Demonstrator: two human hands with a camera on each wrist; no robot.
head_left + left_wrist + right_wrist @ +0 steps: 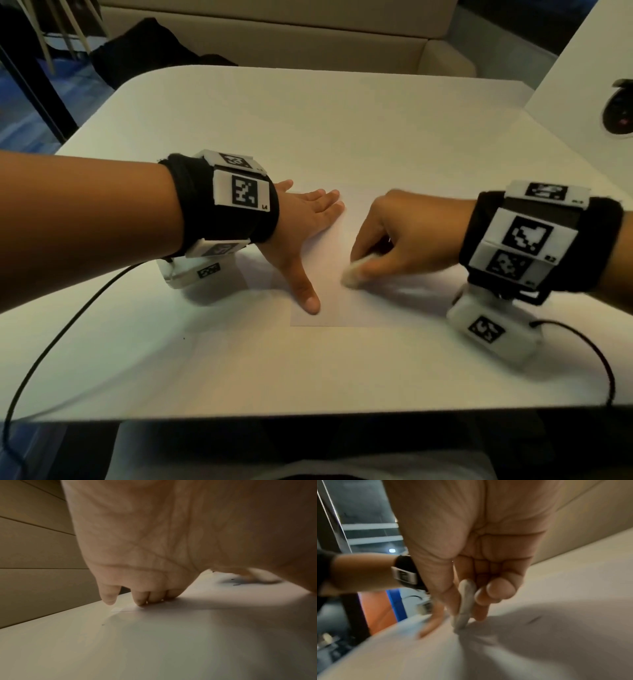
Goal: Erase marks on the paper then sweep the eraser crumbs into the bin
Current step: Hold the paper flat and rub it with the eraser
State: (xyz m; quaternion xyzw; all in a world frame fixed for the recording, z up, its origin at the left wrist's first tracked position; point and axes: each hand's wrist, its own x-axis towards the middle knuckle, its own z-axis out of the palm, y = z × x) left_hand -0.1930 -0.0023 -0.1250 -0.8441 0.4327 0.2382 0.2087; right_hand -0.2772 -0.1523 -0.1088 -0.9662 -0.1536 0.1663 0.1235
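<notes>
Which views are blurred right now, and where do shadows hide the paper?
Head view: eraser smeared by motion, left hand sharp. Right wrist view: heavy blur throughout, with the right hand shading the paper. Left wrist view: mostly sharp, palm shadow across the sheet.

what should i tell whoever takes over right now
Left hand: flat, fingers spread, pressing the paper down on the table.
Right hand: pinches the eraser, its tip on the paper, blurred.
Done: erasing is under way; dark specks show on the paper in the left wrist view.
Left: finish erasing, then sweep the crumbs into the bin, which is not in view.
</notes>
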